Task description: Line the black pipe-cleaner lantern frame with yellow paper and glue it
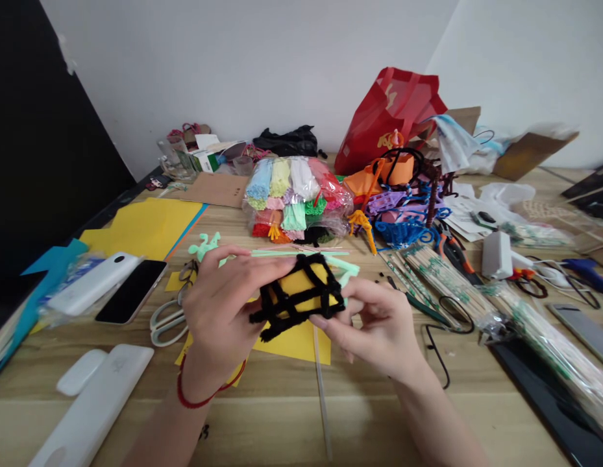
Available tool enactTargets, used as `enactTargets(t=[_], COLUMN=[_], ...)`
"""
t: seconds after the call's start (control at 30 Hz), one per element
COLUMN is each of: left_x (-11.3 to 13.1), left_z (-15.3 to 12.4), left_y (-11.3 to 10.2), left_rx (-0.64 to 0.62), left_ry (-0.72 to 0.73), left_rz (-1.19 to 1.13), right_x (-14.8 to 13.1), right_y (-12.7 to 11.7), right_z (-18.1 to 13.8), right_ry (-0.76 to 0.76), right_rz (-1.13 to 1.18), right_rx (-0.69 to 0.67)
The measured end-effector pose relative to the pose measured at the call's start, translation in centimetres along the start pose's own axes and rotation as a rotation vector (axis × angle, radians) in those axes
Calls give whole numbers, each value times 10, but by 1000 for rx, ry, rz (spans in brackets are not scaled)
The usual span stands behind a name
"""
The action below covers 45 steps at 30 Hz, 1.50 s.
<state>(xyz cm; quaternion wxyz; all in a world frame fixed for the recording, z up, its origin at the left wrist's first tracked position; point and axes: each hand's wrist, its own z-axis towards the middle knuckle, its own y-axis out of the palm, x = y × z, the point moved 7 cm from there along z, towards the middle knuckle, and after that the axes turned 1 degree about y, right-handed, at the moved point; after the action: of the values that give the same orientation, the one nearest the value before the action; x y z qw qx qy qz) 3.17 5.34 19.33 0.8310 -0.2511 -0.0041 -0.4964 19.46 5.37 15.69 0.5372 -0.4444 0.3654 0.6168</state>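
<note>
Both of my hands hold a small lattice of black pipe cleaners [297, 297] above the wooden table [291, 408]. My left hand [222, 310], with a red string round the wrist, grips its left side with the fingers curled over the top. My right hand [374, 321] pinches the lattice's right lower corner between thumb and fingers. A yellow paper piece [294, 340] lies on the table under the lattice and shows through its gaps. Pale green pipe cleaners [301, 253] lie just behind my hands.
A clear bag of coloured pipe cleaners [294, 194] sits behind, with a red bag [386, 113] and a tangle of pipe-cleaner shapes [403, 207] to its right. Scissors [167, 318], a black phone [132, 290] and white cases lie left. Bundled wooden sticks [452, 282] lie right.
</note>
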Motion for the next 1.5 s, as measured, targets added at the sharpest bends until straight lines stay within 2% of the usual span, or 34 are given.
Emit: enactTargets(t=[0.43,0.53,0.63,0.93,1.5], left_x=[1,2,5,8,7], left_z=[2,3,3,5,5], left_y=[1,1,0,4,3], left_rx=[-39,-28,0,-48,-65], left_ry=[-27,-10,48,100,73], left_rz=[59,84,134,178,178], right_x=[7,13,23,26,31], right_y=[1,3,8,4,4], right_z=[-2,-3,-6,-1,-2], right_ry=[76,179,308,422,368], right_rz=[30,71,129,107,118], right_rx=[-45,-71,-163,-179,-166])
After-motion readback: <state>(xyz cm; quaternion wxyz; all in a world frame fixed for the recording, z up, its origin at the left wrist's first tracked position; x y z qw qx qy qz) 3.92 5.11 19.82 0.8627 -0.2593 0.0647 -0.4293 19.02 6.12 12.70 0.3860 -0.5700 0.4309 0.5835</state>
